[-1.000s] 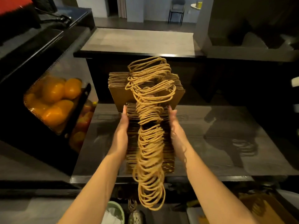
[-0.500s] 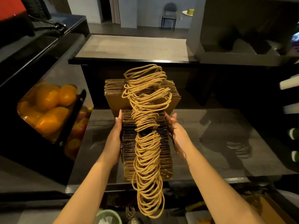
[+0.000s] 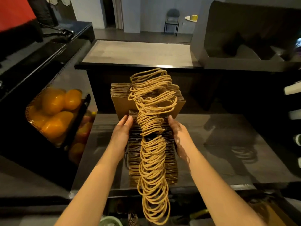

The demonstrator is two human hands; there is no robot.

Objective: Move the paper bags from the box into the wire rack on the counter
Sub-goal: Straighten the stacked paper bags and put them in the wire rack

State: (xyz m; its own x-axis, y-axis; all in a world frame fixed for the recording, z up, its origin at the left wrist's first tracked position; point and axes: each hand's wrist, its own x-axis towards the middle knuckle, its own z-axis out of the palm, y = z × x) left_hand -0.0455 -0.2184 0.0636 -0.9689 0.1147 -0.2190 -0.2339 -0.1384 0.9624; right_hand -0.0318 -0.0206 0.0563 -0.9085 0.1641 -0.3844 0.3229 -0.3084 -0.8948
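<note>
At a dark, glossy tabletop (image 3: 219,160), seen from above, a person's two bare forearms reach forward. Between them is a long row of flat brown paper bags (image 3: 135,167), packed face to face with their folded edges up. The left hand (image 3: 121,136) lies flat against the left side of the row, fingers straight and together and pointing away from the person. The right hand (image 3: 179,136) mirrors it on the right side, its fingers also straight and its palm pressed to the bag edges. Neither hand curls around anything; they squeeze the row between open palms near its far end. A thick tangle of tan twine handles (image 3: 153,157) rises from the middle of the row and spills over its near end, past the tabletop's front edge. Whether the row rests on the tabletop or is lifted just above it cannot be told. The row's far end meets a second, wider stack of bags (image 3: 123,103), also topped with looping handles. To the left, oranges (image 3: 53,111) are piled behind the perforated panel of a black machine (image 3: 24,160). A chair (image 3: 172,18) stands in the far background.
</note>
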